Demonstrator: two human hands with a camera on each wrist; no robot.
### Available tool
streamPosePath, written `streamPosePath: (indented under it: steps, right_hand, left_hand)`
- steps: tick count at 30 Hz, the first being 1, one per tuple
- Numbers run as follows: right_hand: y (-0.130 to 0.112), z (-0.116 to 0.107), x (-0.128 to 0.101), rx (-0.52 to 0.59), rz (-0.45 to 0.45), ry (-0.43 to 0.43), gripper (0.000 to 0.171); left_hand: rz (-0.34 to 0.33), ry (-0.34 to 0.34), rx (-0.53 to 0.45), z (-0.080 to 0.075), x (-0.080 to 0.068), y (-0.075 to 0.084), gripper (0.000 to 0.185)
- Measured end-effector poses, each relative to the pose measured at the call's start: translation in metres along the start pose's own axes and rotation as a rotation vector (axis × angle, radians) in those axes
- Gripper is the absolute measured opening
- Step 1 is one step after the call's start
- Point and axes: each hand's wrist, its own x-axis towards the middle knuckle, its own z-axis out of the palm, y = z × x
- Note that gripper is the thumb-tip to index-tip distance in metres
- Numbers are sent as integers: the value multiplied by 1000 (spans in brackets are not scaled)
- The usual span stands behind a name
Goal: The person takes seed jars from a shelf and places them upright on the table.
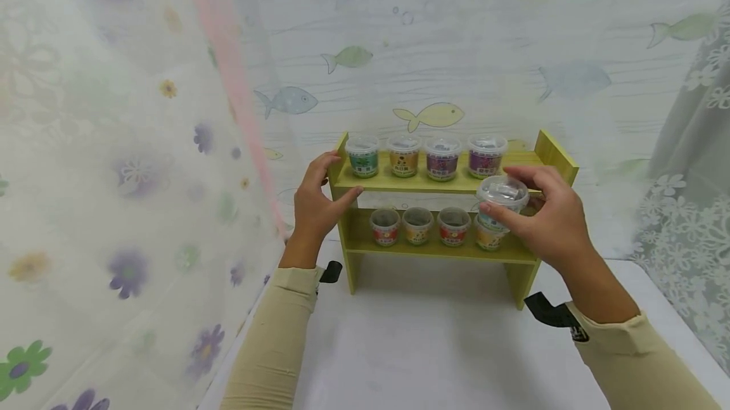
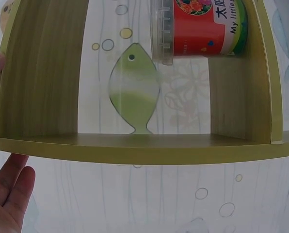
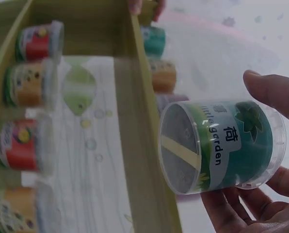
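Head view: the left hand [image 1: 317,204] grips the yellow rack [image 1: 352,274] at its left end panel, thumb and fingers on opposite sides of the panel. The right hand [image 1: 550,217] pinches a lidded teal cup [image 1: 500,198] between thumb and fingers, in front of the rack and below the front edge of the upper shelf [image 1: 410,187]; whether cup and shelf touch cannot be determined. The right wrist view shows the cup lying on its side relative to that camera, its label facing outward beyond the fingertips. Immediately right of the left hand, the upper shelf carries a row of four: a green cup [image 1: 364,161], an orange cup [image 1: 403,161] and two purple cups [image 1: 441,164] [image 1: 486,160], the last just beyond the right hand's fingers. Below that row, the lower shelf [image 1: 422,254] carries four more cups [image 1: 386,231], with red and orange labels; the rightmost is partly hidden behind the cup in the right hand. Status, as judged: eight cups are in place, four per shelf. The ninth is not yet seated; placement and release by the right hand appear outstanding.
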Motion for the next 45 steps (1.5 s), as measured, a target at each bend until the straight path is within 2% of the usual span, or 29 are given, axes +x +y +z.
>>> streamPosePath:
  steps: [11, 19, 28, 38, 45]
  right_hand:
    - [0, 46, -39, 75, -4, -93, 69]
    - [10, 85, -65, 111, -21, -172, 70]
    - [17, 130, -93, 174, 51, -300, 72]
    - [21, 176, -116, 240, 154, -380, 69]
    - [33, 211, -138, 287, 124, -440, 64]
  left_hand:
    - [0, 3, 5, 0, -1, 2, 69]
    - [-3, 2, 1, -1, 0, 2, 69]
    - [-7, 0, -10, -1, 1, 3, 70]
    - [-19, -1, 7, -1, 0, 2, 69]
    - [-13, -1, -4, -1, 1, 4, 69]
